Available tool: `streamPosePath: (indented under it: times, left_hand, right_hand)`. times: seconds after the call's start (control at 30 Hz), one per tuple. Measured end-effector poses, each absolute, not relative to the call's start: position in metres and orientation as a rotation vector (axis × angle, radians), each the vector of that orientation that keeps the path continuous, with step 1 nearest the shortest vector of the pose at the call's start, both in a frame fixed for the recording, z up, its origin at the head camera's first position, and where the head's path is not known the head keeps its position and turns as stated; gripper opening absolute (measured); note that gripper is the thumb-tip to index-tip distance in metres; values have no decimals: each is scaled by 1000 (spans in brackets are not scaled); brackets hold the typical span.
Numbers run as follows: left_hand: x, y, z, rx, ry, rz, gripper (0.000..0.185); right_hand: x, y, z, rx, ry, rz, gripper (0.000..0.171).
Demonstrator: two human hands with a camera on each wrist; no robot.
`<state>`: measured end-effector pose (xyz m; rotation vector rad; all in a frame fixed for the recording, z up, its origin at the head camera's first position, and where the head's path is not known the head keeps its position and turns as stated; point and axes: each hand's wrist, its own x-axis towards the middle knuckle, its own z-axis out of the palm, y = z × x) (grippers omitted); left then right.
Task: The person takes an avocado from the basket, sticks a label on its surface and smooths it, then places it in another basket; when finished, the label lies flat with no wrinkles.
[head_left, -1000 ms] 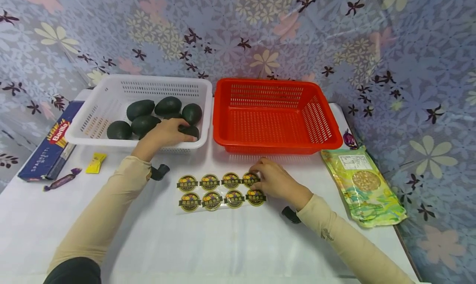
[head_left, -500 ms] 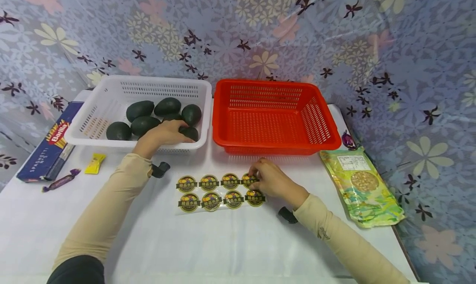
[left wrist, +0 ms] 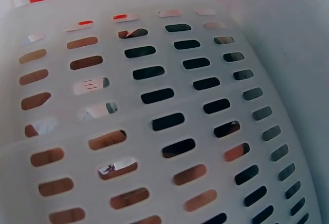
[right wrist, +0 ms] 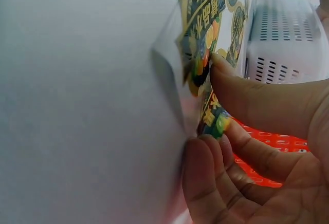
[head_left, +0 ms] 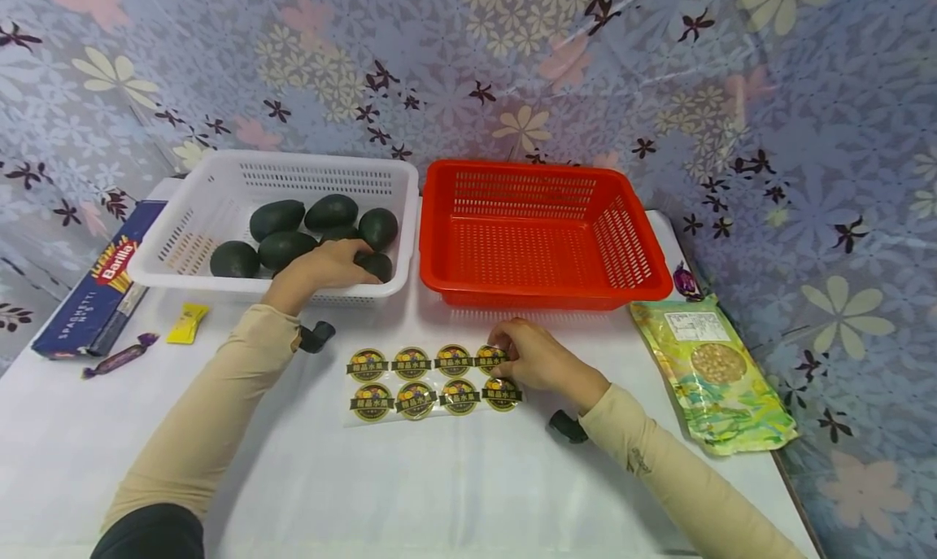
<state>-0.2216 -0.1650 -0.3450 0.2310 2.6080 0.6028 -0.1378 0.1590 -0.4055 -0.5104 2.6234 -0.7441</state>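
In the white basket (head_left: 164, 276) my left hand (head_left: 325, 268) reaches over the front rim and grips a dark green avocado (head_left: 376, 267) near the right corner. Several more avocados (head_left: 276, 220) lie around it. The left wrist view is filled by the slotted basket wall (left wrist: 169, 90); fingers and dark fruit show only through its slots. My right hand (head_left: 540, 355) is at the right end of a sheet of round black-and-gold fruit stickers (head_left: 416, 398). In the right wrist view its thumb (right wrist: 231, 80) and fingertips pinch the sheet's edge, where a corner is lifted.
A red basket (head_left: 545, 290) stands beside the white one. To the left lie a spaghetti box (head_left: 91, 299), a yellow packet (head_left: 187, 323) and a purple-wrapped candy (head_left: 120, 357). At right are a green-yellow bag (head_left: 713, 372) and another purple candy (head_left: 686, 282).
Both hands stay almost in place; the left hand still holds the avocado and the right stays at the sheet's right end. The whole view has shifted slightly.
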Motion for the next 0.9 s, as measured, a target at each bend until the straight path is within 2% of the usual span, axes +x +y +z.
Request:
streamPosePath:
  times: [0.37, 0.57, 0.9]
  left_hand:
    - [-224, -165, -348, 231, 2603, 630, 72]
    - [-223, -166, -345, 222, 2646, 635, 71]
    - [-218, -164, -345, 150, 2688, 658, 80]
  right_hand:
    - [-138, 161, -407, -479, 2612, -781, 26]
    - [-138, 162, -407, -471, 2615, -819, 25]
    - [-133, 165, -412, -477, 2628, -878, 25]
